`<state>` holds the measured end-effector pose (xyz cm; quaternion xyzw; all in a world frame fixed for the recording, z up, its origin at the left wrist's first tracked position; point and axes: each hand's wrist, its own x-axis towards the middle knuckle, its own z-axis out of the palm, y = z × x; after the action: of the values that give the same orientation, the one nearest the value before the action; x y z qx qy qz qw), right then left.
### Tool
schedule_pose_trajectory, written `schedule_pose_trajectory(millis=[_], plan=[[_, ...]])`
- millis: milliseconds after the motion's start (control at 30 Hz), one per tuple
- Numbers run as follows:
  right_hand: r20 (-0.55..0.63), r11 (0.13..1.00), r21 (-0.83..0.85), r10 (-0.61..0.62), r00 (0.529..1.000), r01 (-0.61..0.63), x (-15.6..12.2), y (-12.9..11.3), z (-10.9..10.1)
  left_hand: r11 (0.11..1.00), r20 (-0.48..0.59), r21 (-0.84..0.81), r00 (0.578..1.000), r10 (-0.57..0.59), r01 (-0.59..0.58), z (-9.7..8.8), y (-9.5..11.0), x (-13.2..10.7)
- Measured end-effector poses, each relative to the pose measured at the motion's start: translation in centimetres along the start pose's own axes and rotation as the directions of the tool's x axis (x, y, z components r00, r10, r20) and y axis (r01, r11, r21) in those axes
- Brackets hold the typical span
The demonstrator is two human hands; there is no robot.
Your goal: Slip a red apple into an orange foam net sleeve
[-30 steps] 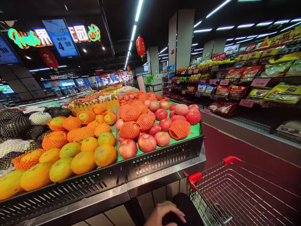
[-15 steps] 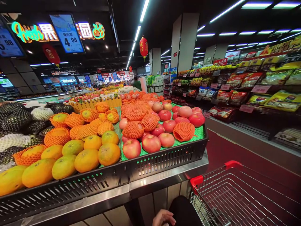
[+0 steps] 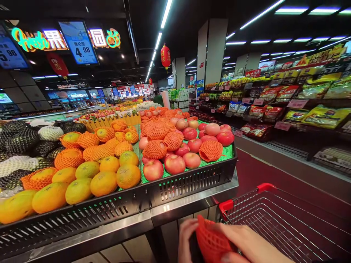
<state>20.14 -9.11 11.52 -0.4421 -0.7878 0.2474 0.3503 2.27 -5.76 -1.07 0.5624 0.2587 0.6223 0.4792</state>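
Note:
Low in the picture, an orange-red foam fruit net (image 3: 212,239) bulges between my hands; what is inside it is hidden. My right hand (image 3: 241,237) wraps it from the right, thumb and fingers closed on it. At its left upper edge the curled fingers of my left hand (image 3: 187,235) pinch the net, slightly blurred. Just beyond lie red apples (image 3: 174,164) on a green mat in a black crate (image 3: 189,187), some in orange foam nets (image 3: 210,150).
Oranges (image 3: 104,183) fill the crate's left part, with dark-netted fruit (image 3: 19,137) farther left. A wire shopping cart (image 3: 267,186) with red corners stands at lower right. Shelves of packaged goods (image 3: 315,115) line the right side. A metal ledge (image 3: 194,197) edges the stand.
My right hand has come into view with the foam net. My left hand has risen to meet it. The view has shifted slightly.

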Motion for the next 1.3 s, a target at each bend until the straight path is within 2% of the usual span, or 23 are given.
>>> schedule_pose_trajectory(millis=[33,100,167,267,367,500,567,633,700,767,800,867,933,967,1033,1100,1133,1200,1300], plan=[[0.044,0.999,0.042,0.006,0.999,-0.008,0.9,-0.3,0.2,0.995,-0.038,-0.065,0.996,-0.080,0.077,-0.3,0.5,0.5],[0.038,0.985,0.169,0.018,0.999,-0.025,2.1,-0.5,1.0,0.969,-0.079,-0.155,0.976,-0.205,0.191,-1.2,1.1,1.4],[0.028,0.960,0.277,0.038,0.999,-0.044,2.7,-0.2,2.1,0.975,-0.068,-0.112,0.977,-0.201,0.193,-2.4,1.5,2.3],[-0.007,0.943,0.330,0.038,0.999,-0.033,3.1,0.9,3.7,0.999,-0.054,0.002,0.998,0.044,-0.044,-3.8,2.0,3.9],[-0.093,0.949,0.316,0.022,0.995,0.009,4.2,1.8,4.6,0.950,-0.094,0.070,0.946,0.309,-0.303,-4.5,2.5,5.3],[-0.286,0.957,0.291,0.076,0.955,0.011,6.4,2.6,4.9,0.878,-0.091,0.276,0.899,0.429,-0.391,-4.9,2.9,5.8],[-0.321,0.961,0.275,0.084,0.943,0.008,7.1,3.2,5.1,0.836,-0.055,0.365,0.886,0.460,-0.411,-5.2,3.0,5.8],[-0.356,0.967,0.254,0.094,0.930,-0.001,7.4,3.8,5.4,0.776,-0.023,0.437,0.856,0.516,-0.455,-5.5,3.2,5.7],[-0.451,0.973,0.231,0.109,0.886,-0.003,7.2,4.3,5.6,0.722,0.001,0.468,0.817,0.576,-0.510,-5.6,3.3,5.8],[-0.554,0.981,0.193,0.080,0.829,0.035,6.6,4.5,5.5,0.707,-0.022,0.448,0.784,0.620,-0.547,-5.5,3.4,6.1],[-0.559,0.982,0.173,0.039,0.828,0.070,6.2,4.5,5.4,0.713,-0.050,0.445,0.779,0.625,-0.542,-5.4,3.4,6.2],[-0.483,0.977,0.153,-0.058,0.874,0.149,5.6,4.3,5.0,0.726,-0.127,0.475,0.778,0.615,-0.496,-5.1,3.2,6.4],[-0.392,0.966,0.197,-0.076,0.917,0.165,5.3,4.2,4.8,0.743,-0.208,0.514,0.778,0.593,-0.429,-5.0,2.8,6.5],[-0.383,0.953,0.271,-0.023,0.924,0.136,5.3,4.3,4.8,0.758,-0.251,0.525,0.781,0.572,-0.387,-4.9,2.6,6.4],[-0.397,0.875,0.480,0.156,0.905,0.059,5.6,4.7,5.1,0.820,-0.355,0.502,0.799,0.485,-0.275,-4.9,2.1,6.4],[-0.378,0.762,0.648,0.301,0.876,0.018,6.0,5.3,5.4,0.906,-0.466,0.398,0.820,0.333,-0.142,-4.8,1.9,6.2],[-0.364,0.724,0.690,0.334,0.869,0.010,6.3,5.7,5.6,0.946,-0.501,0.315,0.832,0.239,-0.082,-4.7,1.9,6.2],[-0.335,0.702,0.713,0.338,0.879,0.002,6.6,6.4,5.8,0.990,-0.485,0.140,0.870,0.085,-0.018,-4.5,2.0,6.1],[-0.287,0.672,0.741,0.327,0.900,-0.008,6.6,7.0,5.8,1.000,-0.298,0.002,0.955,-0.005,0.006,-4.4,2.3,6.1]])
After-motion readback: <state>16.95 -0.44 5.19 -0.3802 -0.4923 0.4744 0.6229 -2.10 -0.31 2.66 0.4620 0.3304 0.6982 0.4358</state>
